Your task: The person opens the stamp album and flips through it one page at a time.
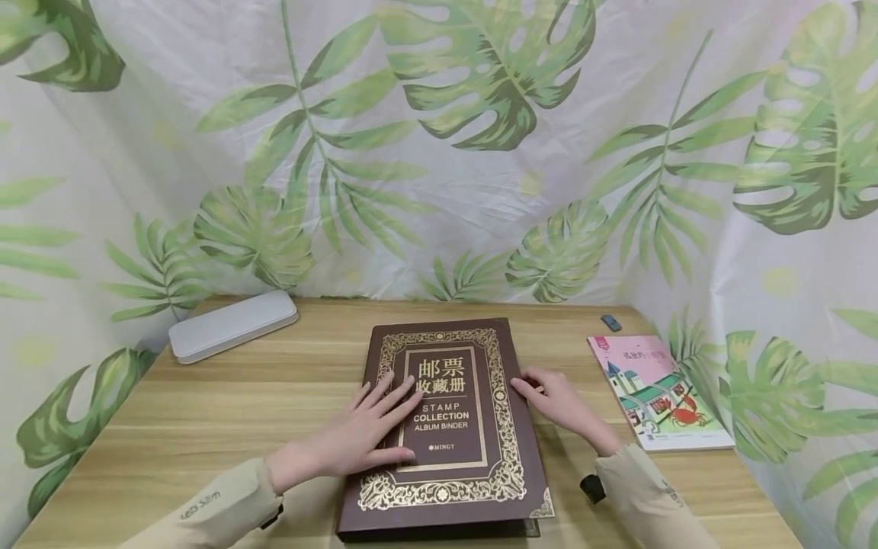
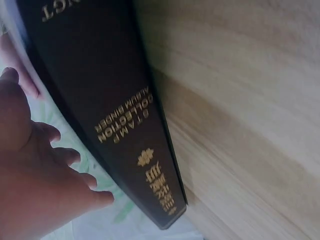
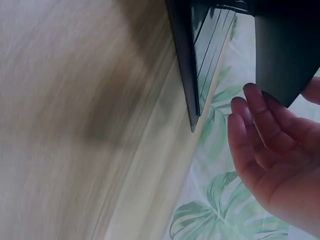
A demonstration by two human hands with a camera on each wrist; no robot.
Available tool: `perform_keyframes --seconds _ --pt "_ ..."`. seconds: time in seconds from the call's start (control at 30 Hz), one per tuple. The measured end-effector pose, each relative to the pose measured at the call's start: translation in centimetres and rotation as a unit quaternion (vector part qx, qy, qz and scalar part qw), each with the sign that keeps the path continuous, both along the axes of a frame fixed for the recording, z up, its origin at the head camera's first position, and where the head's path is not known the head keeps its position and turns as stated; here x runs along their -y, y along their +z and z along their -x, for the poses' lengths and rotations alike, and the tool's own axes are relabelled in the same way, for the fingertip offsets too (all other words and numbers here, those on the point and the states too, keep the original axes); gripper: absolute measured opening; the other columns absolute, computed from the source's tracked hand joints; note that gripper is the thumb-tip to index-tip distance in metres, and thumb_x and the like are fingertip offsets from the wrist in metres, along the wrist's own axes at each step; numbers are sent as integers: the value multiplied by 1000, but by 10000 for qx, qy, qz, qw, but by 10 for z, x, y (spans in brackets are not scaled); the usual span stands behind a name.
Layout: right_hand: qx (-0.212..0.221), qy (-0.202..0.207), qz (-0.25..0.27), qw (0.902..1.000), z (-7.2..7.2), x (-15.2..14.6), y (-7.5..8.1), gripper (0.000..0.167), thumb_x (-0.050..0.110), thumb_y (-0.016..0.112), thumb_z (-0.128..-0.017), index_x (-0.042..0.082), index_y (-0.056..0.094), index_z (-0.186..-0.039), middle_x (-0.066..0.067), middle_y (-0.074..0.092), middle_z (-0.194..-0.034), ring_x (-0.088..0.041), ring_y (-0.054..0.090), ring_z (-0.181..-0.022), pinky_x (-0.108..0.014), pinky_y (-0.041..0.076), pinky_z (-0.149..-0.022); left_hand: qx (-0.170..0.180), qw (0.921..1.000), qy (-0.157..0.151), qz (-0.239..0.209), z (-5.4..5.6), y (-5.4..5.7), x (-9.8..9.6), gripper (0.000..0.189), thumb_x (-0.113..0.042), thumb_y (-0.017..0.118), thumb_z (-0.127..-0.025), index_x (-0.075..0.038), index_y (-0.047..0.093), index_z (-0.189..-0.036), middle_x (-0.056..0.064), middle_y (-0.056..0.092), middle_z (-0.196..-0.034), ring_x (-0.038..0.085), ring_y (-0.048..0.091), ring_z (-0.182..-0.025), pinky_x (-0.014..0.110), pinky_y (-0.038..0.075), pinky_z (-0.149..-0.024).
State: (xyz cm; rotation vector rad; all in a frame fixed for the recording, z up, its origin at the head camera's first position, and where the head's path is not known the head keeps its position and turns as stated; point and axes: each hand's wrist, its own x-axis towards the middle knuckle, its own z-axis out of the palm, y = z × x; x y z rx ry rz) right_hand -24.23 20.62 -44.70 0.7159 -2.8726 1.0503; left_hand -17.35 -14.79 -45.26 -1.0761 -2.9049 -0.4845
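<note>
A dark maroon stamp album (image 1: 439,488) with gold ornament and lettering lies face up before me. My left hand (image 1: 357,435) rests on the left half of its cover, fingers spread. From the left wrist view, that hand (image 2: 40,165) is above the album's spine (image 2: 85,75). At the right edge of the cover, my right hand (image 1: 555,400) pinches the edge between thumb and fingers. The right wrist view shows the front cover (image 3: 282,55) raised from the inner pages (image 3: 212,55), with the right hand's fingers (image 3: 270,125) at its underside.
On the wooden table (image 1: 226,427), a pale grey case (image 1: 233,326) lies at the back left. To the right are a pink illustrated booklet (image 1: 638,358) and a small dark blue item (image 1: 611,323). A leaf-patterned curtain (image 1: 439,191) hangs behind and at both sides.
</note>
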Motion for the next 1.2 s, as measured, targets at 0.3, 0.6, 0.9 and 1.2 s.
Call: perform_keyframes --seconds 0.3,0.6,0.9,1.2 --pt "965 -121 1115 9890 -2 5 11 32 32 50 -104 6 67 -113 -10 73 -102 -6 68 -90 -24 57 -79 -7 9996 -262 -108 -6 1 0 83 -61 50 -95 -11 26 -158 21 19 -165 47 17 -151 67 24 -116" --pt "1645 873 3171 9299 -7 20 22 54 26 35 -109 -14 35 -146 -37 43 -143 5 62 -111 -18 51 -95 631 9944 -270 -801 -7 8 11 84 -56 55 -96 -16 18 -160 15 10 -168 46 10 -153 68 22 -116" --pt "923 2109 3731 8988 -14 61 36 69 16 44 -106 -15 4 -153 -44 13 -154 8 46 -130 -12 43 -103 1123 9817 -188 -1526 -10 22 23 85 -44 64 -94 -12 20 -159 19 8 -167 46 13 -152 67 26 -114" --pt "906 2746 3806 8783 -13 101 52 86 36 53 -102 11 -5 -160 -20 -4 -167 1 33 -143 -15 38 -109 1177 9649 203 -2338 -2 55 23 79 -30 62 -97 0 20 -157 23 13 -165 46 18 -150 67 20 -116"
